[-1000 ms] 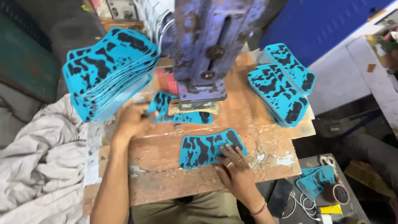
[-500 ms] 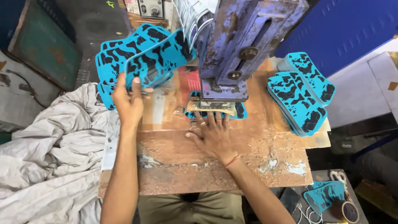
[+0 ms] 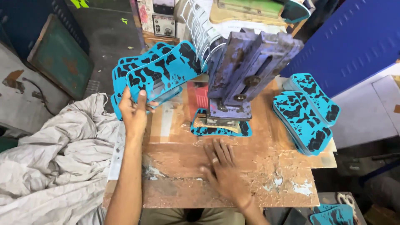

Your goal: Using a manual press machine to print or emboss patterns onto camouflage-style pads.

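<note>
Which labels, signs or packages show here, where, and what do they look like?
Small framed label plate: top centre, behind the blue-and-black sheet stack held by the left hand; rectangular, pale face, dark border.
Picture card: just left of the plate; reddish and pale, partly hidden.
No screens or packages visible.

a second ago the right hand (image 3: pixel 225 171) lay on a loose blue-and-black piece near the bench's front edge; half a second ago it was pushing that piece (image 3: pixel 221 129) under the purple press (image 3: pixel 241 79), and now it rests flat on the bare worn wood, clear of it; the left hand (image 3: pixel 133 110), earlier beside the press, now grips the top sheet of the left stack (image 3: pixel 154 75).
</note>
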